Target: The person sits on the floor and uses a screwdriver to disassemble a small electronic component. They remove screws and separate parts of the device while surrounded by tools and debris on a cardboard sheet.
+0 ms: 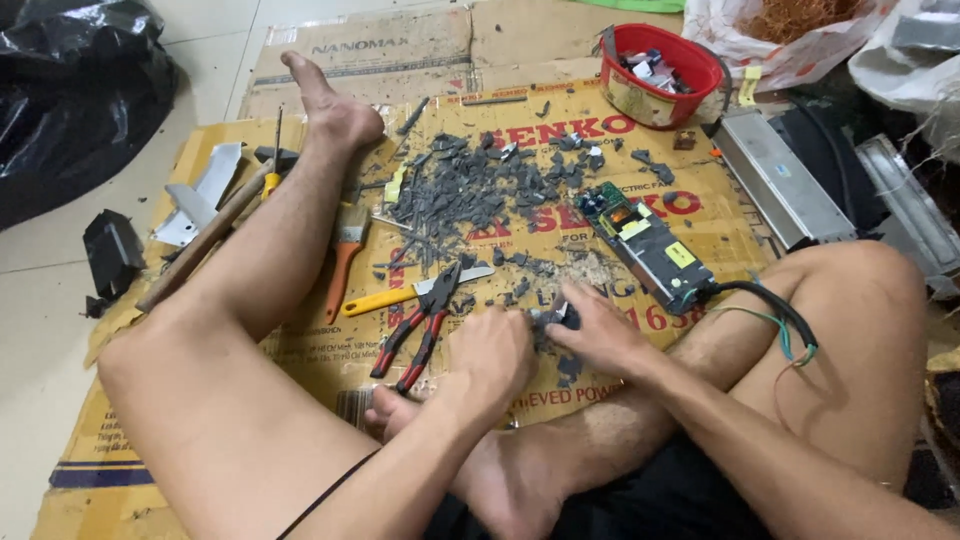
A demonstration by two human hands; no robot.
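My left hand (492, 352) and my right hand (598, 330) meet low over the cardboard sheet (700, 215), both closed around a small dark grey part (553, 322) held between them. Grey broken fragments (470, 185) lie scattered just beyond the hands. Red-handled pliers (418, 330) lie open right beside my left hand. A circuit board (645, 245) with cables rests just past my right hand. My bare legs frame the work on both sides.
A yellow-handled knife (400, 297), a paint brush (345, 260) and a wooden-handled tool (205, 240) lie left. A red bowl (655, 65) of small parts sits at the back. Metal casings (775, 180) lie right, a black bag (70, 90) far left.
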